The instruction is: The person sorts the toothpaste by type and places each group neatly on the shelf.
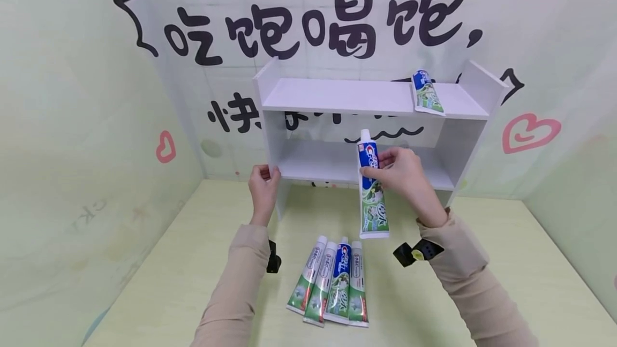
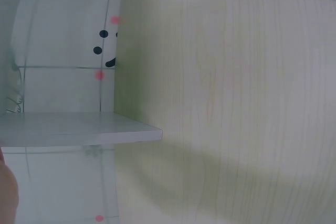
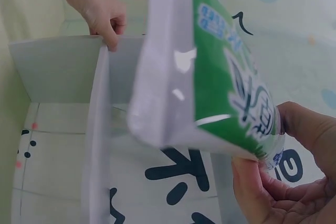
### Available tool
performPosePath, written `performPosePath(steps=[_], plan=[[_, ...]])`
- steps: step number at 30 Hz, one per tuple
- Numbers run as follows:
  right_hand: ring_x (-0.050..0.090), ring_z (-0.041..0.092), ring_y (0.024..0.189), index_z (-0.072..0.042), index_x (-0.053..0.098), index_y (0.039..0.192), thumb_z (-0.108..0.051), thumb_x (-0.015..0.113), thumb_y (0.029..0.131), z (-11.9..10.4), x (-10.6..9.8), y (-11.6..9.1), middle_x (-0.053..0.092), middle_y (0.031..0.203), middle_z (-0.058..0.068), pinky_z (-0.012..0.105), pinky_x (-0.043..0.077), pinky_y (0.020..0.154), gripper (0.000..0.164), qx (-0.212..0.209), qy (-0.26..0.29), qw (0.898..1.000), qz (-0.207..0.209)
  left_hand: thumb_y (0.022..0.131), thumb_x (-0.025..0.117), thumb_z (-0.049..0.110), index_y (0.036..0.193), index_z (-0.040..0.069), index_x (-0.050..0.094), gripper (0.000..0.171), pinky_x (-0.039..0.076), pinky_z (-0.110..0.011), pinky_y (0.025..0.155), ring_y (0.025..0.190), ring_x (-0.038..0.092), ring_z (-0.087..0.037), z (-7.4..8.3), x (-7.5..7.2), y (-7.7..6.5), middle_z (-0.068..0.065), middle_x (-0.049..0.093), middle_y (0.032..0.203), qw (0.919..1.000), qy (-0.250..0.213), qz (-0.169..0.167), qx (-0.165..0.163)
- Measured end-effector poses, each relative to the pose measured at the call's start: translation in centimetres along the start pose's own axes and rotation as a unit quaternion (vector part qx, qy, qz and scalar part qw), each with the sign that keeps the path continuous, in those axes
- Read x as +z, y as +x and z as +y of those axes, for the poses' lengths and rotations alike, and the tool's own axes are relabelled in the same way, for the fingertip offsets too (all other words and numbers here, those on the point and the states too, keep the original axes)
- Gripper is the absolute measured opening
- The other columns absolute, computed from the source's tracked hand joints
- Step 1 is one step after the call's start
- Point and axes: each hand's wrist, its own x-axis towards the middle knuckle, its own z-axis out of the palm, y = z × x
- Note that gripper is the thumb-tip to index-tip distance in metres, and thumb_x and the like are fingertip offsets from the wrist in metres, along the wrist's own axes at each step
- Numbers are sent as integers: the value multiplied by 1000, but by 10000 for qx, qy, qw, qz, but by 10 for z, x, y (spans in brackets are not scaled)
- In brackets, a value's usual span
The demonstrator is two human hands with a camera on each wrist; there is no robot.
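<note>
My right hand (image 1: 407,175) pinches a blue and green Crest toothpaste tube (image 1: 374,205) by its side, cap up, in front of the shelf's lower board. In the right wrist view this tube (image 3: 231,77) shows its flat crimped end close to the camera. With curled fingers, my left hand (image 1: 263,189) holds the left side panel of the white shelf unit (image 1: 332,95); only a sliver of that hand shows in the left wrist view. Another Crest tube (image 1: 428,92) lies on the top board, toward the right, its crimped end at the front edge.
Several toothpaste tubes lie side by side on the pale wooden table (image 1: 168,283), caps toward the shelf: white and green ones (image 1: 308,274) and a blue and green Crest tube (image 1: 340,283). A wall with black lettering (image 1: 354,20) stands behind the shelf.
</note>
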Motion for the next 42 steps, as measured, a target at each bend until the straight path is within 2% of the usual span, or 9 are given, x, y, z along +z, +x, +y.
performPosePath(steps=[12, 18, 25, 30, 35, 42], plan=[[58, 24, 85, 3, 55, 111, -27, 67, 80, -21, -12, 5, 58, 106, 18, 23, 53, 65, 45, -235, 68, 9996, 103, 84, 57, 17, 99, -5, 52, 26, 50, -35, 79, 88, 57, -27, 1, -1, 2, -19, 58, 94, 9999, 27, 41, 115], [57, 22, 84, 1, 55, 112, -30, 67, 80, -32, -19, 10, 58, 106, 16, 19, 49, 62, 47, -252, 52, 9993, 282, 85, 57, 18, 99, -4, 52, 27, 50, -35, 79, 89, 57, -26, 1, 0, 1, -19, 59, 95, 10000, 62, 10, 40], [56, 17, 74, 1, 56, 112, -31, 69, 78, -45, -30, 16, 59, 106, 16, 17, 46, 57, 48, -242, 168, 9979, 570, 85, 57, 18, 100, -4, 52, 27, 50, -35, 80, 88, 56, -25, 2, 2, 0, -18, 58, 95, 9999, 114, -84, 5], [55, 15, 70, 0, 56, 112, -31, 69, 78, -52, -36, 25, 60, 104, 14, 18, 46, 58, 48, -224, 256, 9974, 641, 84, 57, 16, 98, -4, 52, 25, 50, -34, 78, 85, 56, -24, 1, 1, -1, -17, 58, 93, 9999, 149, -12, 37], [56, 13, 65, 1, 57, 112, -29, 69, 78, -59, -42, 38, 62, 103, 16, 17, 47, 55, 47, -377, 195, 9958, 817, 84, 57, 16, 99, -4, 52, 25, 51, -34, 78, 86, 57, -25, 0, 2, -2, -18, 59, 94, 9999, 144, -35, 21], [57, 12, 65, 2, 56, 115, -32, 68, 79, -73, -49, 56, 60, 111, 16, 16, 50, 56, 51, -279, 131, 9955, 896, 83, 57, 16, 97, -4, 53, 24, 50, -33, 75, 84, 56, -25, -1, 1, 0, -18, 59, 93, 9998, 155, 78, 76]])
